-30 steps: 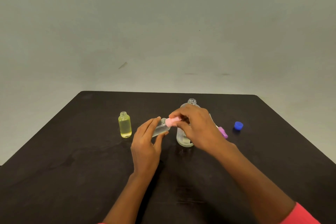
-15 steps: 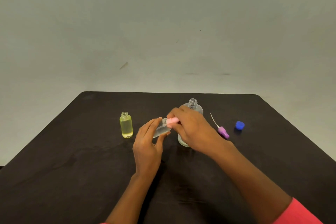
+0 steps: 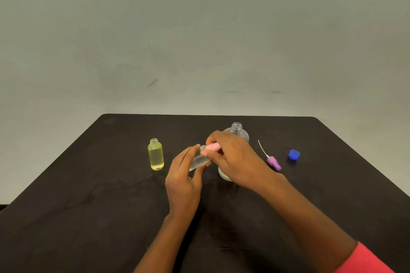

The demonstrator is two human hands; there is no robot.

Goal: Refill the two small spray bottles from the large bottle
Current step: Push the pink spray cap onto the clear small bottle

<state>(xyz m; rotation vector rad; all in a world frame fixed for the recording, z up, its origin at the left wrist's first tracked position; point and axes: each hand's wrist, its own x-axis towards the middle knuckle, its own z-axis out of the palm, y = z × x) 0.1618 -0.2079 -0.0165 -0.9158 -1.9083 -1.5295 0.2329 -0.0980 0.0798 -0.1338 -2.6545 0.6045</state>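
Observation:
My left hand holds a small clear spray bottle, tilted with its neck up and to the right. My right hand pinches the pink spray cap at that bottle's neck. Behind my right hand stands the large clear bottle, uncapped and mostly hidden. A second small bottle with yellow liquid stands upright and uncapped to the left.
A purple spray head with a thin white tube lies right of the large bottle. A blue cap sits further right. All rest on a black table before a grey wall.
My hands and the small clear bottle have stayed nearly in place; my right fingers have shifted slightly on the pink cap. The other things have not moved.

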